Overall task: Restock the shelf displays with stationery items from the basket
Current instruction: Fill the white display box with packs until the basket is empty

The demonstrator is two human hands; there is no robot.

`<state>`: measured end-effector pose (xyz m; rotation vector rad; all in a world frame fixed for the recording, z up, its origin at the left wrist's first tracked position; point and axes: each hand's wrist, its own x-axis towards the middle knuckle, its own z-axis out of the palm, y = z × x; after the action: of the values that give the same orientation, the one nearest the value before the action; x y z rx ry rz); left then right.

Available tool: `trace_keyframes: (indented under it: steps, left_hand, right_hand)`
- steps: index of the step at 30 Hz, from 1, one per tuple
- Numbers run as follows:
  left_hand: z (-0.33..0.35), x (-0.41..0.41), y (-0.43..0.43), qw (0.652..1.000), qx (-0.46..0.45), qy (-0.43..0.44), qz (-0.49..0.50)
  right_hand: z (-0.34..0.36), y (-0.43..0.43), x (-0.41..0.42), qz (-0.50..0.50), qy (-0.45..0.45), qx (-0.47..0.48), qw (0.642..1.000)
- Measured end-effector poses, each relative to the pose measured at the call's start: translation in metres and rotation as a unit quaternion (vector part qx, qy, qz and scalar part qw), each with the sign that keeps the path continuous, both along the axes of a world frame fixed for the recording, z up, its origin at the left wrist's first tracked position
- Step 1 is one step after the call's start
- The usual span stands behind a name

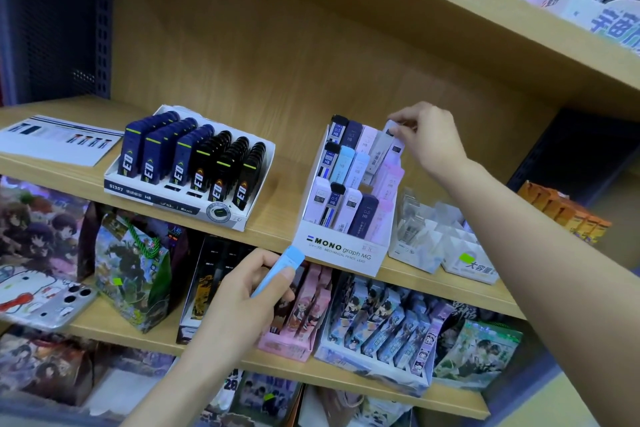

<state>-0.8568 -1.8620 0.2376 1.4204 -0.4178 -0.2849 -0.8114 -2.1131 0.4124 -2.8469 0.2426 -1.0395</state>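
A white MONO graph display box [341, 248] stands on the middle wooden shelf [273, 229], holding tiered rows of slim lead cases in blue, navy, pink and white. My right hand [431, 139] pinches a pale lead case [389, 146] at the top right row of that box. Below the shelf's front edge, my left hand [242, 295] grips a light blue lead case [277, 270], tilted up toward the box. The basket is out of sight.
Left of the MONO box sits a white tray of navy and black lead cases [190, 166], with a printed card [59, 139] beside it. Clear refill packs [433, 236] and orange boxes [564, 211] stand to the right. Lower shelves hold illustrated stationery boxes.
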Motion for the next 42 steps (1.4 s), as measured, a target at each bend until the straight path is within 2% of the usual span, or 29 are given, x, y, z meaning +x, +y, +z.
trace_keyframes:
  steps: [5,9,12,15,17,20,23,25,30,33,38,40,42]
  left_hand:
    - [0.004,0.000,-0.001,0.999,-0.025,0.042,-0.005]
    - [0.005,-0.002,-0.001,0.999,-0.015,0.029,-0.013]
    - [0.004,0.000,-0.002,0.999,-0.017,0.033,-0.009]
    - [0.001,0.007,-0.008,0.996,-0.037,0.086,-0.007]
    - [-0.002,0.009,-0.010,0.993,-0.057,0.101,-0.011]
    - [-0.002,0.003,-0.008,0.998,-0.048,0.041,-0.007]
    - [-0.003,0.001,-0.007,0.999,-0.038,-0.039,0.003]
    - [-0.003,0.001,-0.006,0.997,-0.040,-0.065,0.009]
    - [-0.004,-0.003,-0.011,0.994,-0.040,-0.101,0.014]
    - [-0.007,-0.007,-0.013,0.991,-0.035,-0.128,0.011]
    - [-0.011,-0.018,-0.014,0.973,0.037,-0.229,-0.008]
    - [-0.009,-0.013,-0.015,0.950,0.095,-0.297,-0.004]
    - [0.001,0.000,-0.017,0.914,0.151,-0.375,0.020]
  right_hand:
    - [0.002,-0.001,-0.002,0.011,0.002,0.004,1.000]
    - [0.005,0.004,-0.002,0.039,0.029,0.035,0.998]
    - [-0.004,0.007,-0.003,0.021,0.034,-0.041,0.998]
    - [-0.016,0.006,-0.005,-0.014,0.017,-0.141,0.990]
    - [-0.023,0.004,-0.005,-0.036,0.025,-0.149,0.988]
    - [-0.033,0.012,-0.012,-0.030,-0.013,-0.132,0.991]
    - [-0.045,0.040,-0.035,0.049,-0.087,-0.011,0.995]
    - [-0.059,0.063,-0.056,0.114,-0.044,0.064,0.990]
    - [-0.099,0.097,-0.101,0.190,0.176,0.160,0.953]
    - [-0.109,0.097,-0.114,0.204,0.186,0.249,0.928]
    - [-0.113,0.085,-0.129,0.206,0.137,0.245,0.937]
    - [-0.108,0.078,-0.135,0.204,0.130,0.238,0.941]
    - [-0.095,0.068,-0.134,0.189,0.086,0.249,0.946]
